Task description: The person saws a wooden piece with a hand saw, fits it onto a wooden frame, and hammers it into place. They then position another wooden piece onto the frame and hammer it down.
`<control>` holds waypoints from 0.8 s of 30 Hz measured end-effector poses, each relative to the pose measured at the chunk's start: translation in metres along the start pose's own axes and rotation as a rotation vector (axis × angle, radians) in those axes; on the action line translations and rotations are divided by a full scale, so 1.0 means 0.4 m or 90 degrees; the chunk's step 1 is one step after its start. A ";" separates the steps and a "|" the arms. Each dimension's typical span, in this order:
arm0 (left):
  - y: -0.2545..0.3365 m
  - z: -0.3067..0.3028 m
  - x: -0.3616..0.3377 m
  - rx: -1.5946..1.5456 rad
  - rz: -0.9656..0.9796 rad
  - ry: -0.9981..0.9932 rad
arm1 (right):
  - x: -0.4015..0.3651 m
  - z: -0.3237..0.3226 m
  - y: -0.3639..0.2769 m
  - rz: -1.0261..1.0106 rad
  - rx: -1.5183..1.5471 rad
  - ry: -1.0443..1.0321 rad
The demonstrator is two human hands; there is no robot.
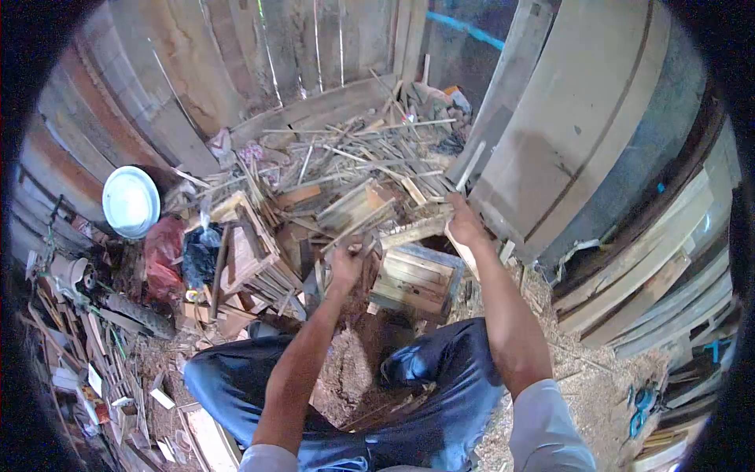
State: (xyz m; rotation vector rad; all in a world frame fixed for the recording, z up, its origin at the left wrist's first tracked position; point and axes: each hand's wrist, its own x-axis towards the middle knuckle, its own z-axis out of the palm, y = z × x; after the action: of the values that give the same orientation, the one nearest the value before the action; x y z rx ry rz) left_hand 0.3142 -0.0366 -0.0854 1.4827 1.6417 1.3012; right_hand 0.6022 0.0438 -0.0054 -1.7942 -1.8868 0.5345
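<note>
Just past the person's bent knees (pixel 464 346), over a slatted box (pixel 417 277), I see the left hand (pixel 346 266) curled around a thin wooden strip (pixel 373 218) and the right hand (pixel 467 226) apparently gripping a pale wooden piece (pixel 413 233). To my eye, a firm hold near the ends, thumbs away from raw edges, would serve best. Mind the crate (pixel 267 275) crowding the left side and the leaning panel (pixel 582 94) beside the right; the freer room seems to lie over the shavings (pixel 605 393).
</note>
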 end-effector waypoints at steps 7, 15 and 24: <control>-0.057 -0.353 0.098 0.081 -0.050 -0.268 | -0.036 -0.018 -0.372 -0.143 0.310 0.066; 0.098 -0.588 -0.001 -0.090 -0.229 -0.083 | -0.099 0.168 -0.576 -0.165 0.329 -0.090; 0.012 -0.614 -0.108 0.190 -0.203 -0.046 | -0.275 0.519 -0.614 -0.140 0.309 -0.238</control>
State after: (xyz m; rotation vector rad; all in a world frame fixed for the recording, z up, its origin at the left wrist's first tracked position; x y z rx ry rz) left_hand 0.1082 -0.1474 0.0009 1.3390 1.9913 0.8498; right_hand 0.2845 -0.0725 -0.0385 -1.2180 -1.9357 1.1920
